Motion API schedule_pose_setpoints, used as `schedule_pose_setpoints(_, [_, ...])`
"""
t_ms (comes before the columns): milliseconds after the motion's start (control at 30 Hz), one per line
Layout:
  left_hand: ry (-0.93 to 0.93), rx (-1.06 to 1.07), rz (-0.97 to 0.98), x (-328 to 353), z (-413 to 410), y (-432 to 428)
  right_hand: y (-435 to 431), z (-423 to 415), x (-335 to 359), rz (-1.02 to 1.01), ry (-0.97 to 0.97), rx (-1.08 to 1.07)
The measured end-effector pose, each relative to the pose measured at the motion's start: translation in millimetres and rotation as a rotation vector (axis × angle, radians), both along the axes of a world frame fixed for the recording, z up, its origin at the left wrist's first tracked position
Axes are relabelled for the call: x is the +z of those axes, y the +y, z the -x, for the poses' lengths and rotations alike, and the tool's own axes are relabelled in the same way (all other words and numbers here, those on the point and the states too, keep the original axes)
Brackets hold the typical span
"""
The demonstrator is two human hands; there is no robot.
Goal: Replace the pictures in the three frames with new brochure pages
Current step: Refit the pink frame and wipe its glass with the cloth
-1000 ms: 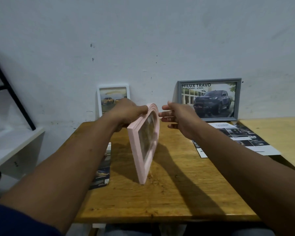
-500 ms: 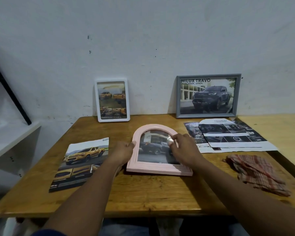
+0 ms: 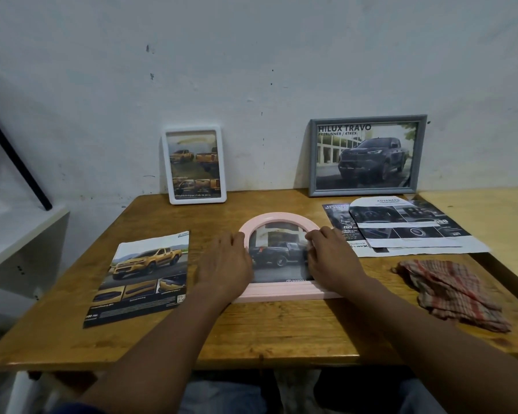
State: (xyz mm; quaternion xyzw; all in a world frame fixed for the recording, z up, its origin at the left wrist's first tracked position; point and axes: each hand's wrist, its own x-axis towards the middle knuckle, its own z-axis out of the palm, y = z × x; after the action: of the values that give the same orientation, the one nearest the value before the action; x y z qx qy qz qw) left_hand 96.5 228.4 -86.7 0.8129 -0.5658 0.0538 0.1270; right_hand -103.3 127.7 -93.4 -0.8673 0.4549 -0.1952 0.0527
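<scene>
fingers of the left hand (image 3: 226, 264) are laid, bent, over the left rail of the pink arched frame (image 3: 281, 293). those of the right hand (image 3: 332, 261) are laid the same way over its right rail, the tips reaching the edge of the glass. whether the rails are clasped or only pressed cannot be told. the pink arched frame is laid flat, face up, on the wooden table (image 3: 281, 333), and a picture of a dark pickup is seen behind its glass. left of the frame, apart from it, a brochure page (image 3: 144, 279) with a yellow pickup is spread flat. right of the frame, loose brochure sheets (image 3: 407, 231) are overlapped, their near corner just beside the right hand. further right of the frame, a checked cloth (image 3: 452, 294) is left crumpled. behind the frame to the left, a white frame (image 3: 193, 200) is propped upright against the wall. behind it to the right, a grey frame (image 3: 362, 192) lettered "hilux travo" is propped likewise.
</scene>
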Motion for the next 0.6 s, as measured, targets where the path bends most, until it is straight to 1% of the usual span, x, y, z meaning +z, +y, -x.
schedule_pose_setpoints(100, [0.004, -0.054, -0.010, -0.4, 1.8, -0.5, 1.2, -0.9, 3.0, 0.003, 0.022, 0.004])
schedule_pose_setpoints(267, [0.066, -0.054, -0.008, -3.6, 3.3, -1.1, 4.6, -0.5, 6.3, -0.016, 0.047, -0.003])
schedule_pose_setpoints(400, [0.073, -0.046, 0.010, -7.8, 10.7, -2.0, 4.4, 6.6, 14.9, -0.095, 0.047, 0.021])
schedule_pose_setpoints(500, [0.096, -0.123, -0.073, -6.7, 15.4, -5.2, 9.4, 19.9, 20.3, -0.142, 0.054, 0.033])
schedule_pose_setpoints(600, [0.162, -0.168, -0.183, -3.4, 18.2, -9.8, 16.8, 42.1, 26.5, -0.134, 0.072, -0.017])
